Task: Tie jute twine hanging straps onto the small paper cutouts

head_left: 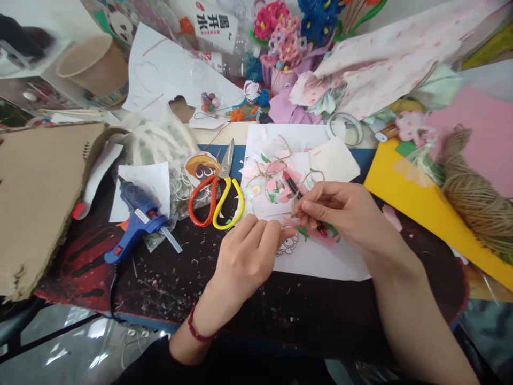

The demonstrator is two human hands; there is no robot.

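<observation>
My right hand [340, 214] is closed in a pinch over the paper scraps, with a thin piece of brown twine [294, 202] at its fingertips. My left hand [250, 254] is beside it, fingers curled; whatever they may hold is hidden. A black and red marker [292, 184] lies partly behind the right fingers. Pink and green paper scraps [276, 190] and bits of twine are spread over white paper [336, 262]. Close to my left fingers is a small line-drawn cartoon cutout [287, 246], partly covered.
Scissors [225, 166] with red and yellow handles lie left of the papers. Farther left are a blue glue gun [138, 214] and cardboard [40, 198]. A tape roll [344, 128] and fuzzy flowers [284, 40] are behind; yellow sheet [385, 176] and twine bundle [476, 198] at right.
</observation>
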